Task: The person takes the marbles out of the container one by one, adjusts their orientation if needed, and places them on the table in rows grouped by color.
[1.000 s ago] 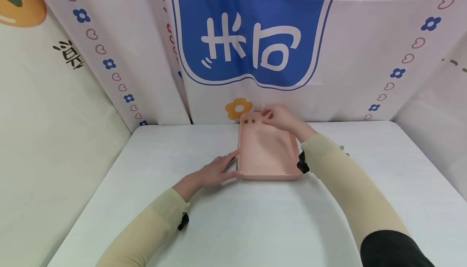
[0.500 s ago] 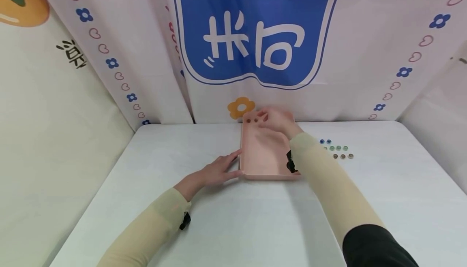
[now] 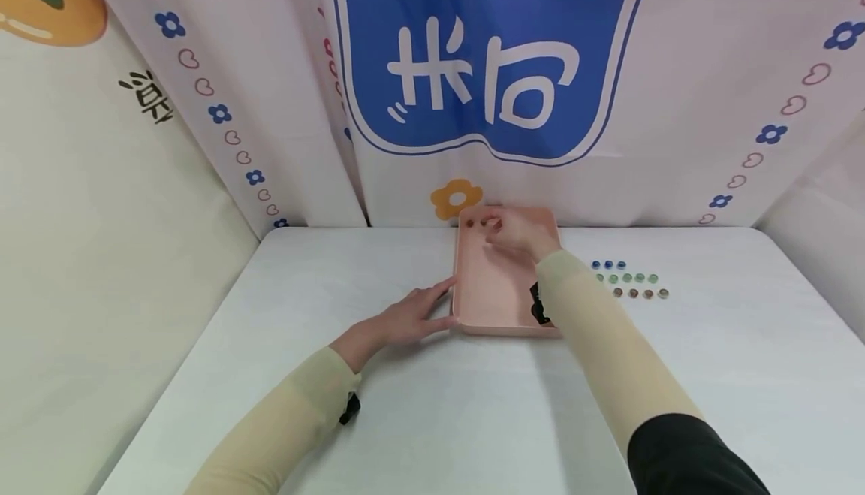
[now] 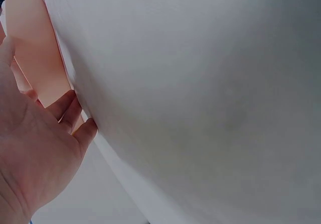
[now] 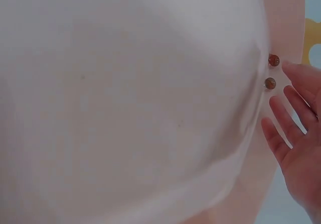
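Note:
Within the far end of the pink rectangular tray (image 3: pixel 496 285), my right hand (image 3: pixel 516 230) is beside two small brown marbles (image 5: pixel 271 72). In the right wrist view its fingers are extended and loosely spread, with a fingertip close to one marble; nothing shows held between them. Part of the tray's far end is hidden under this hand. My left hand (image 3: pixel 408 317) rests at the tray's left side, fingers and thumb spread, with the tips touching the wall. In the left wrist view those fingertips (image 4: pixel 75 106) lie along the tray's edge.
Right of the tray, glass marbles lie in rows on the white table (image 3: pixel 378 435): blue ones (image 3: pixel 609 264), several green ones (image 3: pixel 627 278) and several brown ones (image 3: pixel 634 293). My right sleeve hides the rows' left ends. A printed curtain (image 3: pixel 601 187) hangs directly behind the tray.
My right hand has come slightly down and nearer the two marbles in the tray, and its forearm has shifted left, uncovering the marble rows. The left hand stays against the tray; the head view has shifted slightly.

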A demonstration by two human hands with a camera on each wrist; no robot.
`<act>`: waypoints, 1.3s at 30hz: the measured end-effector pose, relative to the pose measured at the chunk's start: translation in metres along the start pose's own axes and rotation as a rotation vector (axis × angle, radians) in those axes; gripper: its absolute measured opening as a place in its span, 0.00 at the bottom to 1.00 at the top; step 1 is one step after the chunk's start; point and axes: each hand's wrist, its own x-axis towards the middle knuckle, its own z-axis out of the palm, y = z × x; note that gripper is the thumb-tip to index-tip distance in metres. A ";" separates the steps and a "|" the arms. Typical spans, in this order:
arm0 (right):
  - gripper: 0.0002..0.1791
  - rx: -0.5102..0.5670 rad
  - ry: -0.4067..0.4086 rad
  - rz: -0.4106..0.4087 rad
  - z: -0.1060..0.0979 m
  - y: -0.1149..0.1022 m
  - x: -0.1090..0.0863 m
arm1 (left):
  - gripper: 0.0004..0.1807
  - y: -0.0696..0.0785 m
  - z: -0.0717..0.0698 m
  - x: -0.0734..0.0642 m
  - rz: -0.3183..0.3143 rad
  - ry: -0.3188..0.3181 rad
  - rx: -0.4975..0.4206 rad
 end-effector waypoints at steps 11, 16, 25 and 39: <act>0.26 -0.061 0.030 -0.003 0.009 0.002 0.007 | 0.44 -0.001 0.000 -0.001 0.008 0.013 0.019; 0.26 -0.025 0.042 -0.073 0.011 0.000 0.004 | 0.44 -0.001 0.000 -0.002 0.015 0.021 0.023; 0.17 0.045 0.091 -0.038 0.015 0.004 0.004 | 0.44 -0.002 0.001 0.001 0.004 0.012 0.015; 0.22 0.189 0.119 0.068 0.017 0.001 0.001 | 0.43 -0.002 0.003 0.001 0.002 0.025 0.016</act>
